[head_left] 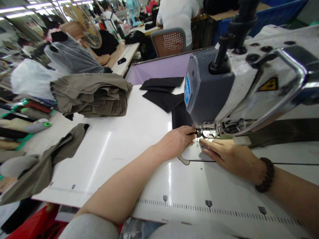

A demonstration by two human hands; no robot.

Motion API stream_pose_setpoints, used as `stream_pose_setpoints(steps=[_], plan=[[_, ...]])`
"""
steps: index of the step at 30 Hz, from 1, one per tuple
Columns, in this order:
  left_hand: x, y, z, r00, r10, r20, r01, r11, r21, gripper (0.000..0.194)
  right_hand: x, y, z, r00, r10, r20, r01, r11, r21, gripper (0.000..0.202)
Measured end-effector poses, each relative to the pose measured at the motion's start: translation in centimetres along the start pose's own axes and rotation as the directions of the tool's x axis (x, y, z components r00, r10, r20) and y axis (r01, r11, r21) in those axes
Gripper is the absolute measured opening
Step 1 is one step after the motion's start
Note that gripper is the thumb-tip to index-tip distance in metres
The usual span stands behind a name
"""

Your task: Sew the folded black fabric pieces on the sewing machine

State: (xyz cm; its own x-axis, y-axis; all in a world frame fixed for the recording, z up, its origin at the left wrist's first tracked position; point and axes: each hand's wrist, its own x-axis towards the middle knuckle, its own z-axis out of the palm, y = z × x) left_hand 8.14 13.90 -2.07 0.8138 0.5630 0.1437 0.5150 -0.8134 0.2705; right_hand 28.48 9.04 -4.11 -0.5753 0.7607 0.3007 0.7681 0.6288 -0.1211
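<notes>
A sewing machine (211, 89) stands at the right of the white table, its needle area lit beside a metal needle plate (208, 133). My left hand (175, 142) is just left of the needle, fingers bent and pressed together on the edge of a black fabric piece (180, 116). Its fingertips are partly hidden under the machine head. My right hand (228, 154) lies low on the plate's front side, fingers stretched toward the needle, with nothing visible in its grip. More black fabric pieces (163, 99) lie overlapping behind my left hand.
A stack of brown-grey fabric pieces (92, 96) sits at the back left. One long loose piece (45, 169) hangs over the left edge near thread cones (37, 126). A strip of olive fabric (286, 132) lies behind my right hand. A person (176, 20) sits beyond the table.
</notes>
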Motion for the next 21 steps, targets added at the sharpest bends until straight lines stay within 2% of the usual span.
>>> stream_pose_setpoints(steps=[9, 14, 18, 21], plan=[[0.3, -0.3, 0.1, 0.999, 0.009, -0.032, -0.008, 0.999, 0.033, 0.018, 0.0, 0.0, -0.1, 1.0, 0.004, 0.018, -0.004, 1.0, -0.009, 0.034], [0.4, -0.3, 0.0, 1.0, -0.031, -0.002, 0.031, 0.998, 0.046, 0.018, 0.1, -0.1, -0.3, 1.0, 0.012, 0.012, -0.012, 1.0, -0.027, 0.032], [0.2, 0.9, -0.8, 0.995, -0.088, 0.043, 0.083, 0.991, 0.102, 0.023, 0.0, 0.0, -0.3, 1.0, 0.004, 0.02, -0.004, 1.0, -0.023, 0.032], [-0.3, 2.7, -1.7, 0.984, -0.116, 0.133, 0.102, 0.989, 0.11, 0.029, -0.1, 0.2, -0.5, 0.999, -0.037, 0.005, 0.037, 0.999, 0.013, 0.033]])
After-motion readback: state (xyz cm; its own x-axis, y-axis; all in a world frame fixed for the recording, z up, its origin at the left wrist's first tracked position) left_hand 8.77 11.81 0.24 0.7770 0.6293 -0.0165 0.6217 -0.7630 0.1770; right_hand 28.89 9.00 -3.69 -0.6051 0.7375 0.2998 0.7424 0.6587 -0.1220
